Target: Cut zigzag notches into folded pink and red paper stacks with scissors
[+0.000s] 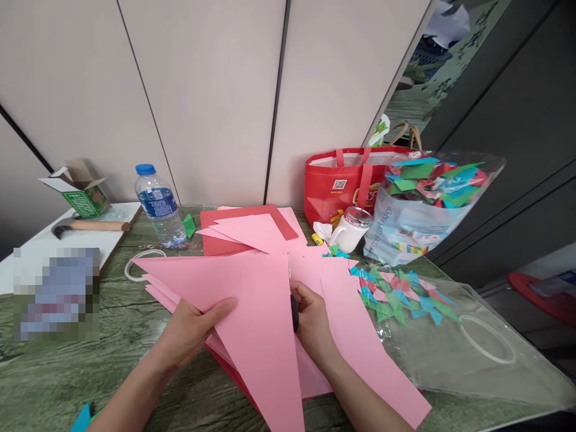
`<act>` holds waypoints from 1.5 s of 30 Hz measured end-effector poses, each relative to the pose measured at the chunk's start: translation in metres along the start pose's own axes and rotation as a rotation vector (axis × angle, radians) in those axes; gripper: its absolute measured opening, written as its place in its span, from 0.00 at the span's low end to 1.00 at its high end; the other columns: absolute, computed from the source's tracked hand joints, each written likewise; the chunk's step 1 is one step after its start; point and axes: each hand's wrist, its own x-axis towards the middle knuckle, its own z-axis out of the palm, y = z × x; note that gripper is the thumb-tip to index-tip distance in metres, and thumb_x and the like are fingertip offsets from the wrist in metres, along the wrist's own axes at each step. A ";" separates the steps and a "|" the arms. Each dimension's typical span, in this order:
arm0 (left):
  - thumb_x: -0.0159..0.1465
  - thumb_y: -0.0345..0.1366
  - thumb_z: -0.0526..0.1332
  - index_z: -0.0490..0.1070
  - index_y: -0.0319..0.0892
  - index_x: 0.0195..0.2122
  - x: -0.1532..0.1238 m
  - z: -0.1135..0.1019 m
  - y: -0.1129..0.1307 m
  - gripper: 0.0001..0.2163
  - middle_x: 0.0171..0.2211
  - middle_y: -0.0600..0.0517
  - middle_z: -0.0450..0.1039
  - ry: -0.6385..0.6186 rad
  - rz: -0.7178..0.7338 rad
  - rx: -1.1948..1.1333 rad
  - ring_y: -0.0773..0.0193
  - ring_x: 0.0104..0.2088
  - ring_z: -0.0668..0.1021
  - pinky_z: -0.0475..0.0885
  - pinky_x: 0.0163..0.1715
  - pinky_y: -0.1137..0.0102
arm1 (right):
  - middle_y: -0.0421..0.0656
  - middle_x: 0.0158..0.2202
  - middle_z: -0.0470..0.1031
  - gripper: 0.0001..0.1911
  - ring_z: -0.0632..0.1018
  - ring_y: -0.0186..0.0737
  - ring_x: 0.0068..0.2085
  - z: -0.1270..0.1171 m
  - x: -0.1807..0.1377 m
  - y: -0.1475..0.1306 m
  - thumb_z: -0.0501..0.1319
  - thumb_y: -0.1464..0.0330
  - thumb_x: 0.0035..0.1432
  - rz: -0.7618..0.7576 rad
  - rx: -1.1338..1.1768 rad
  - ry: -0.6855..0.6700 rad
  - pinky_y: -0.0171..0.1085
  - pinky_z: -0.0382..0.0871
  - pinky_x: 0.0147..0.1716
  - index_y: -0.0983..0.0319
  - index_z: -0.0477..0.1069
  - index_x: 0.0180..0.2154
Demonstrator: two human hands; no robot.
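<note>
My left hand (pixel 191 333) pinches the left side of a large pink paper triangle (pixel 252 312), thumb on top, holding it raised. My right hand (pixel 312 321) is closed on black-handled scissors (pixel 294 312) whose blades run up along the paper's right edge. Under them lies a stack of more pink sheets (pixel 360 336) and red sheets (pixel 234 231) on the green wood-grain table (pixel 67 372).
A water bottle (pixel 158 207), white mug (pixel 353 229), red bag (pixel 342 183) and a clear bag of folded coloured papers (pixel 427 198) stand behind. Small folded paper pieces (pixel 400 294) lie to the right. A hammer (pixel 87 226) and green box (pixel 83 192) sit at left.
</note>
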 end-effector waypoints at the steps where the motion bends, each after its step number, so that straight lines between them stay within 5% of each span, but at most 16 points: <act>1: 0.46 0.38 0.68 0.75 0.40 0.29 0.001 0.000 0.000 0.11 0.24 0.50 0.78 0.006 0.003 -0.007 0.52 0.39 0.77 0.74 0.36 0.63 | 0.35 0.22 0.70 0.10 0.69 0.31 0.23 0.000 0.000 0.000 0.60 0.77 0.39 0.000 -0.001 0.002 0.29 0.61 0.21 0.63 0.70 0.29; 6: 0.47 0.38 0.68 0.72 0.39 0.41 0.011 -0.002 -0.003 0.20 0.39 0.46 0.77 0.135 0.046 -0.142 0.56 0.39 0.77 0.75 0.34 0.67 | 0.32 0.17 0.62 0.08 0.65 0.28 0.19 0.000 0.001 0.001 0.61 0.72 0.46 -0.068 -0.014 0.087 0.29 0.59 0.19 0.62 0.68 0.32; 12: 0.55 0.31 0.63 0.72 0.35 0.33 0.033 -0.018 -0.010 0.05 0.25 0.49 0.78 0.411 0.032 -0.302 0.65 0.22 0.78 0.76 0.22 0.73 | 0.41 0.32 0.70 0.10 0.73 0.36 0.35 -0.026 0.016 -0.009 0.60 0.66 0.51 -0.392 -0.188 0.487 0.37 0.67 0.35 0.61 0.64 0.37; 15: 0.61 0.29 0.56 0.72 0.36 0.32 0.038 -0.025 -0.013 0.06 0.22 0.51 0.77 0.405 0.035 -0.322 0.69 0.17 0.75 0.75 0.18 0.74 | 0.44 0.37 0.71 0.15 0.73 0.40 0.38 -0.054 0.029 -0.004 0.62 0.61 0.47 -0.262 -0.450 0.400 0.39 0.66 0.38 0.62 0.64 0.35; 19: 0.62 0.30 0.55 0.71 0.36 0.34 0.039 -0.028 -0.014 0.07 0.23 0.50 0.77 0.382 0.029 -0.331 0.68 0.18 0.76 0.76 0.20 0.73 | 0.44 0.29 0.74 0.20 0.75 0.40 0.30 -0.075 0.038 0.014 0.62 0.56 0.44 -0.075 -0.559 0.199 0.37 0.67 0.28 0.62 0.63 0.35; 26: 0.59 0.26 0.57 0.72 0.35 0.35 0.042 -0.033 -0.022 0.06 0.26 0.47 0.78 0.278 -0.016 -0.315 0.64 0.22 0.79 0.78 0.22 0.69 | 0.38 0.23 0.72 0.13 0.73 0.39 0.27 -0.060 0.050 0.024 0.66 0.66 0.37 -0.003 -0.769 0.156 0.33 0.61 0.26 0.60 0.66 0.28; 35: 0.59 0.28 0.58 0.71 0.36 0.37 0.042 -0.033 -0.028 0.06 0.30 0.45 0.79 0.204 -0.017 -0.303 0.61 0.26 0.80 0.78 0.25 0.68 | 0.36 0.20 0.70 0.08 0.71 0.35 0.21 -0.049 0.061 0.016 0.60 0.70 0.42 0.043 -0.856 0.168 0.31 0.58 0.21 0.59 0.68 0.30; 45: 0.56 0.30 0.61 0.71 0.35 0.37 0.037 -0.027 -0.026 0.08 0.32 0.43 0.79 0.062 -0.019 -0.307 0.57 0.28 0.80 0.79 0.25 0.65 | 0.38 0.17 0.71 0.11 0.71 0.36 0.18 -0.153 0.014 -0.056 0.60 0.65 0.43 0.178 -1.015 0.211 0.31 0.59 0.18 0.62 0.70 0.33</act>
